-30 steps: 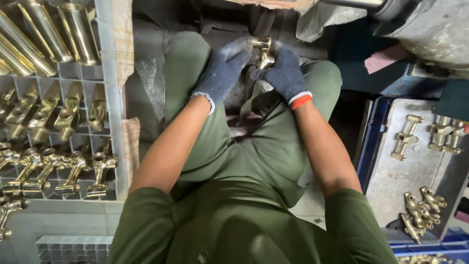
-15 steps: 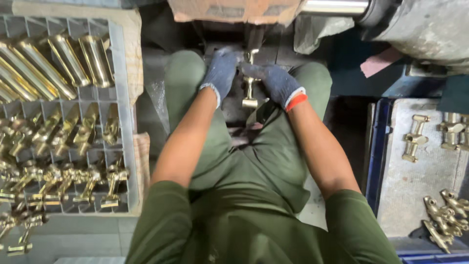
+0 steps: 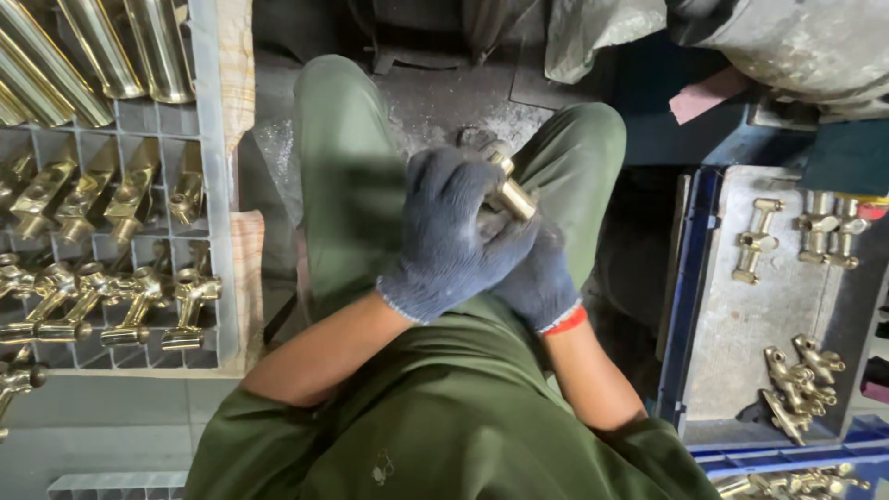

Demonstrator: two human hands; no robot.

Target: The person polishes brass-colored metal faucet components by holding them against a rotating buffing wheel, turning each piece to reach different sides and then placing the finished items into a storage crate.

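A shiny brass fitting [image 3: 512,192] is held over my lap, between my knees. My left hand [image 3: 452,231], in a dark blue knit glove, wraps over it from the left. Beneath and slightly right of it, my right hand [image 3: 539,275], in the same kind of glove with a red cuff, grips the fitting too. Only the fitting's round end shows; the hands hide the remainder of it. I sit in green clothes.
A grey crate [image 3: 213,139] at my left holds rows of polished brass fittings and tubes. A blue tray with a grey liner [image 3: 741,333] at my right holds several dull brass fittings. Machine parts and a dusty floor lie ahead.
Both hands have drawn the brass fitting back from the machine in front toward my lap, and the left hand now covers most of it. The view has tilted downward.
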